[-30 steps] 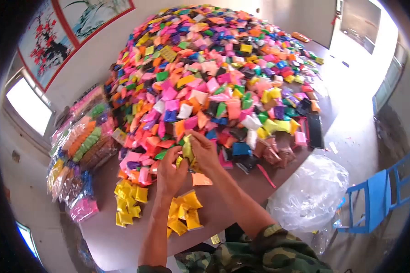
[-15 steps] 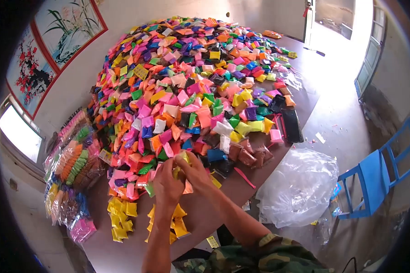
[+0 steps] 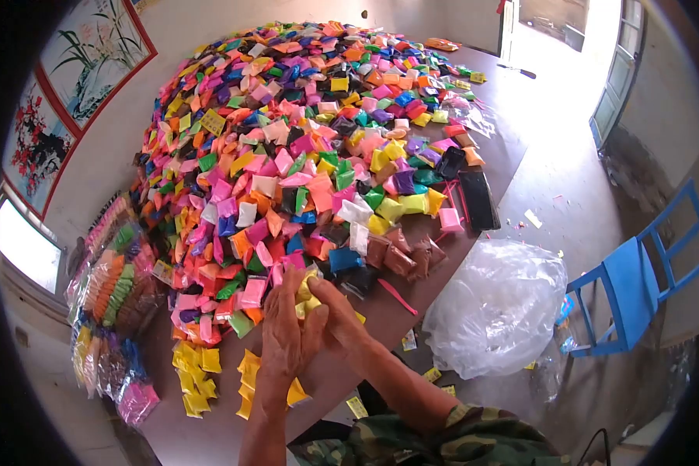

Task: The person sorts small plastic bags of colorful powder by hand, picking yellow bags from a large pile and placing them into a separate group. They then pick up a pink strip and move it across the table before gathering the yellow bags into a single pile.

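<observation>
left hand (image 3: 284, 332) has opened flatter, yellow packets (image 3: 306, 292) between it and right hand (image 3: 340, 312).

The left hand (image 3: 286, 330) and right hand (image 3: 340, 314) have gone from pinching fingers to flatter palms around the yellow packets (image 3: 307, 293).

surface (image 3: 171, 431): brown top, bearing a huge heap of coloured packets (image 3: 287, 147)
near edge: two yellow packet groups (image 3: 196, 380)
right side: black tray (image 3: 478, 200), pink strip (image 3: 398, 297)
far right: dark-bladed tool (image 3: 518, 71)
</observation>
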The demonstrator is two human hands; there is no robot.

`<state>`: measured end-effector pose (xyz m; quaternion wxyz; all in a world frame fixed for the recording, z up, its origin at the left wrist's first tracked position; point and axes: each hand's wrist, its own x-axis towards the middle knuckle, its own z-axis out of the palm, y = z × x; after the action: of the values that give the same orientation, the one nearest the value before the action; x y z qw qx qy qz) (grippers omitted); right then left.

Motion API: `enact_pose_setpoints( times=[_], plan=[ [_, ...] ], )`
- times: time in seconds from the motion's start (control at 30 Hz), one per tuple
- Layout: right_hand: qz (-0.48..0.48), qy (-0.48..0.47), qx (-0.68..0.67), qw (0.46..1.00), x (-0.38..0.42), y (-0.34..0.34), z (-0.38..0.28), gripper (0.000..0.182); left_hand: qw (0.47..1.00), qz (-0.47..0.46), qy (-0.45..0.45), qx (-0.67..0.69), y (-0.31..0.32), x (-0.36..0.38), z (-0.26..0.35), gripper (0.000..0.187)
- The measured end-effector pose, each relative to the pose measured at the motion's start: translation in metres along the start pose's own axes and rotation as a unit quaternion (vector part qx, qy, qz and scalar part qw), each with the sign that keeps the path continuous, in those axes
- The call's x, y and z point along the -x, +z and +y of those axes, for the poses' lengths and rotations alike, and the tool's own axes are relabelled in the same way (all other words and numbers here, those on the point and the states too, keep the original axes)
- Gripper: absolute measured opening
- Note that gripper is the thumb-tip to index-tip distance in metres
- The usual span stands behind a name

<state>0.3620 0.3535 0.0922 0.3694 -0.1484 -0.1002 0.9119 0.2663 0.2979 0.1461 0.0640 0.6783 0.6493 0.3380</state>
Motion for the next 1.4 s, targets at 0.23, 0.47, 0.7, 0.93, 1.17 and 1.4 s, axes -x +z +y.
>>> enact_pose_setpoints(
  times=[0.23,0.47,0.7,0.93,1.17,1.4],
  plan=[
    [0.024,-0.047,0.089,0.995,0.004,-0.011,-0.006,0.04,0.999,0.037,0.035,0.0,-0.003,0.022,-0.001,0.067],
    [0.034,-0.172,0.081,0.981,0.025,-0.03,-0.063,0.038,0.998,0.01,-0.026,-0.055,0.001,0.098,-0.001,0.05],
    [0.059,-0.262,0.124,0.955,0.058,-0.06,-0.124,0.038,0.998,-0.044,0.015,-0.04,0.054,0.168,0.019,0.04],
    [0.1,-0.234,0.179,0.95,0.091,-0.08,-0.115,0.041,0.998,-0.024,0.008,-0.052,0.058,0.179,0.007,0.039],
    [0.145,-0.211,0.162,0.953,0.104,-0.133,-0.117,0.04,0.997,-0.003,0.044,-0.06,0.072,0.19,-0.005,0.038],
    [0.189,-0.359,0.597,0.692,0.094,-0.141,-0.17,0.033,0.997,0.014,0.043,-0.061,0.068,0.186,-0.002,0.033]
  ],
)
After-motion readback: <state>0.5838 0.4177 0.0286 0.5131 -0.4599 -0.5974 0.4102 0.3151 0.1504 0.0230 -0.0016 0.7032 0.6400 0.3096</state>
